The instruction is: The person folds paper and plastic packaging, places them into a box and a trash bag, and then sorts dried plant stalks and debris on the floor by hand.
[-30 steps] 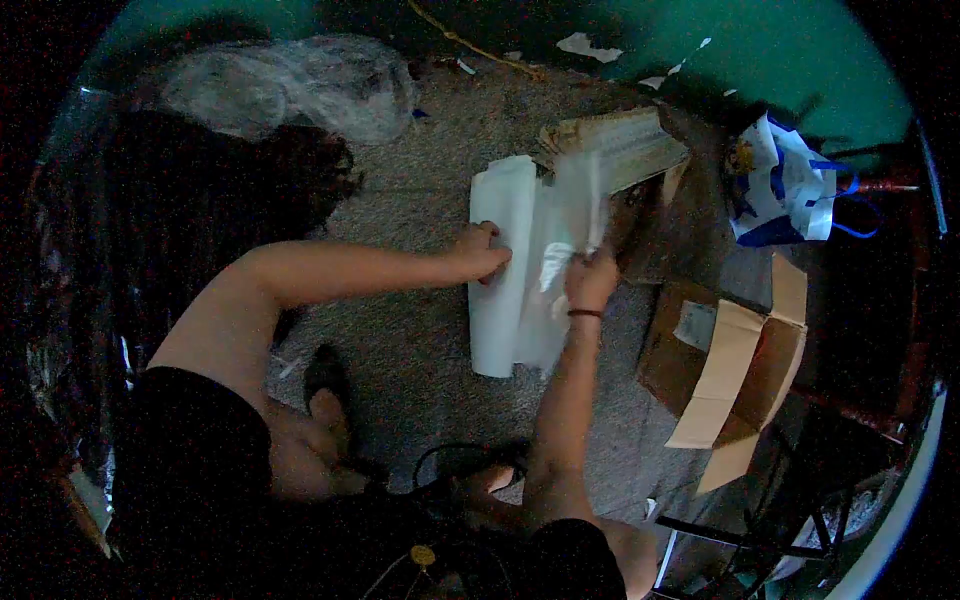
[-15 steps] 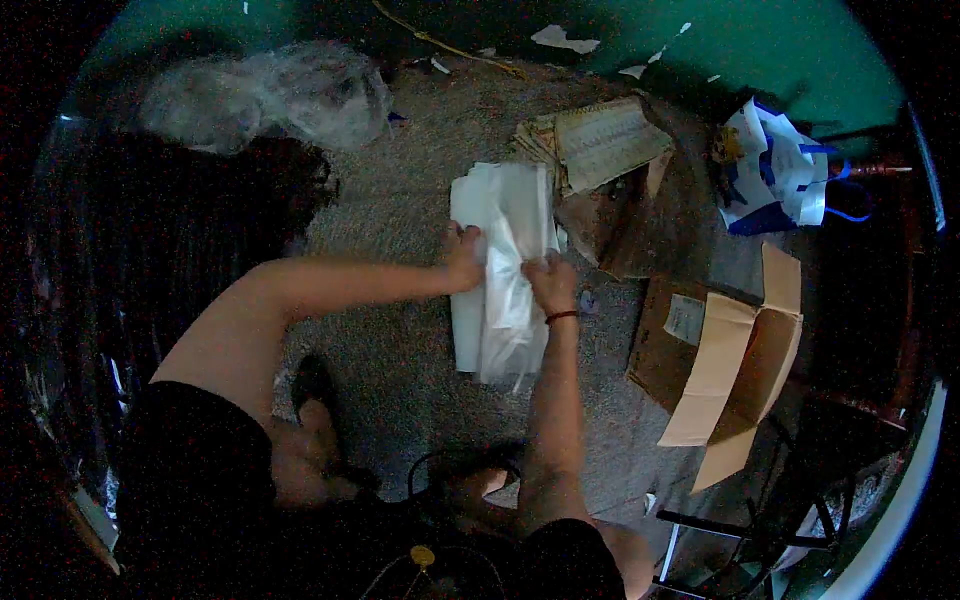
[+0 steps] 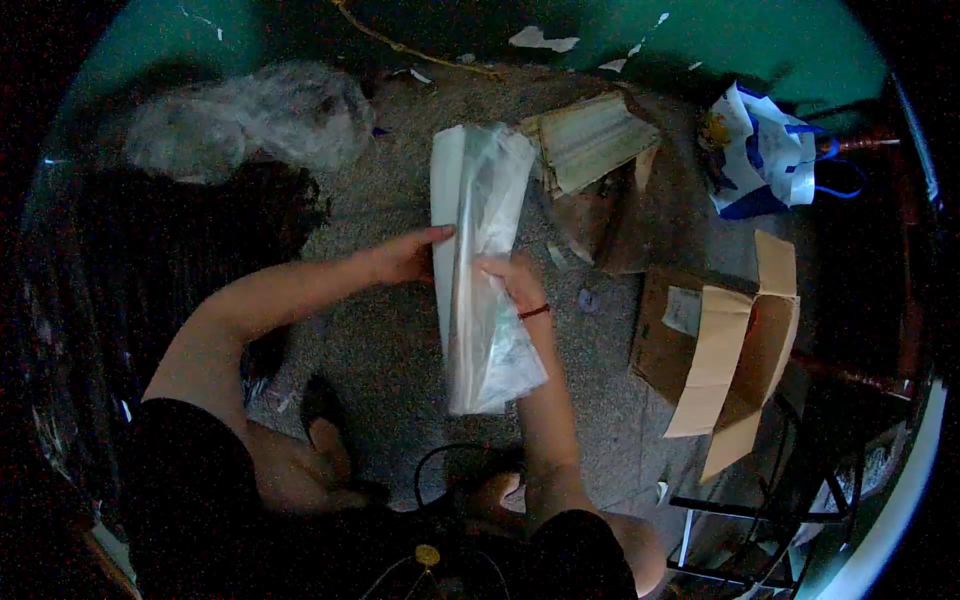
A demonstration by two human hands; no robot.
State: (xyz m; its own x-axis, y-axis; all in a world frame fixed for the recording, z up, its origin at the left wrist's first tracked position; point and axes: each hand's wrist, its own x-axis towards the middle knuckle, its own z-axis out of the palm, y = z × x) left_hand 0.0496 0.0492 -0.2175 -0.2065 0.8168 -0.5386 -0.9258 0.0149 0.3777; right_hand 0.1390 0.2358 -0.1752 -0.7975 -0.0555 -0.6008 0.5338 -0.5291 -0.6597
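Note:
In front of me is a long, flat white bundle, possibly paper or card, with glossy clear plastic film lying over it. My left hand grips the bundle's left edge, thumb on top and fingers underneath. On the right side, my right hand is closed on the film, its fingertips partly hidden by the folds. The film's lower right corner flares out loosely over my right forearm. What lies beneath the plastic shows only in part.
An open cardboard box stands at right, below a white-and-blue bag. Worn papers lie beyond the bundle. Crumpled clear plastic sits at the far left, and a black metal frame at lower right.
The bundle has tilted and come nearer to me. My left hand has shifted left to its edge. The plastic film now lies folded further across, its lower corner spread to the right.

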